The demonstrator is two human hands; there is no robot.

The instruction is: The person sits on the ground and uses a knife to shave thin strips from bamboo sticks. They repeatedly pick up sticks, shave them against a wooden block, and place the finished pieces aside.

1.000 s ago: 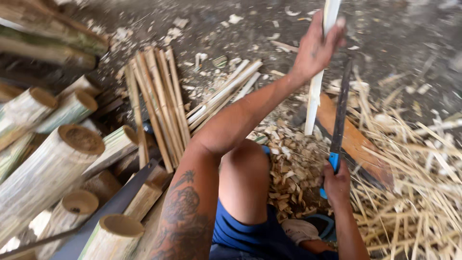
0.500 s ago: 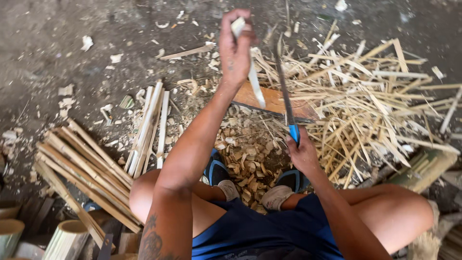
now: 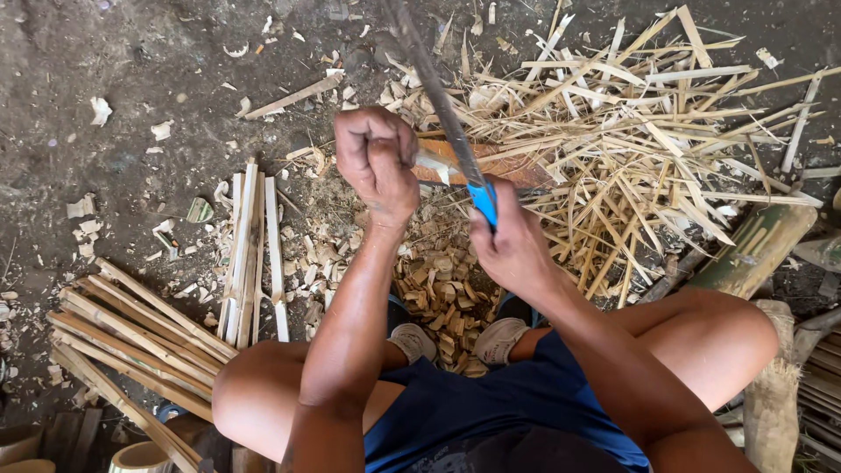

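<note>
My left hand (image 3: 378,163) is closed around the top of a pale bamboo strip (image 3: 435,164) that stands upright in front of me. My right hand (image 3: 508,241) grips the blue handle (image 3: 483,201) of a long dark blade (image 3: 429,74), which slants up and away past the strip. The blade's edge lies against the strip just right of my left fist. Below the hands, a pile of short bamboo chips (image 3: 438,293) lies between my feet, next to a reddish wooden block (image 3: 504,165).
A heap of thin bamboo slivers (image 3: 648,149) covers the ground at the right. Split bamboo slats (image 3: 250,245) lie at the left, with more bundled slats (image 3: 131,337) at lower left. Cut bamboo tube ends (image 3: 140,455) sit at the bottom left. A green bamboo piece (image 3: 758,250) lies right.
The view has swung right and down, away from the bamboo logs. My left hand came down the strip toward me, and the blade now crosses the strip beside that fist.
</note>
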